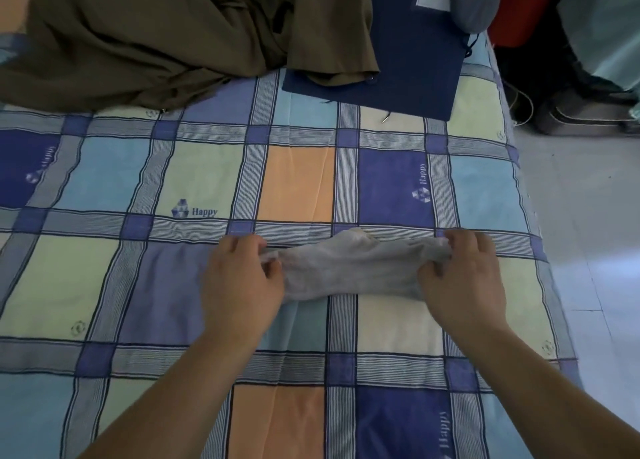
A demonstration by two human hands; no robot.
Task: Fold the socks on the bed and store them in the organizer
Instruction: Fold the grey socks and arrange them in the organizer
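Lying sock: one pale grey sock (349, 268), stretched flat and sideways across the bed (166, 278), near its right edge, over a blue square and a cream square of the cover.
Sock count: one in plain view; whether a second lies under it, cannot tell.
Left hand: one left hand (242, 278), palm down at the sock's left end, fingers curled and pinching the cloth between thumb and fingertips.
Right hand: one right hand (464, 278), palm down at the sock's right end, fingers curled over the bunched edge and gripping it.
Forearms: two, bare, reaching in from the lower edge.
Bed cover: one checked sheet, squares of blue, light blue, cream and orange between striped bands; word "Happy" printed on several squares.
Blue folder: one flat dark blue folder (398, 63), at the far side of the bed, well apart from the sock; partly overlapped by the cloth.
Brown cloth: one large crumpled brown cloth (166, 36), heaped across the far left of the bed.
Grey bundle: one rounded grey bundle (474, 1), resting at the folder's far right corner.
Floor: pale tiled floor (585, 237) to the right of the bed.
Shoes: dark shoes (581, 112) on the floor at upper right; number unclear.
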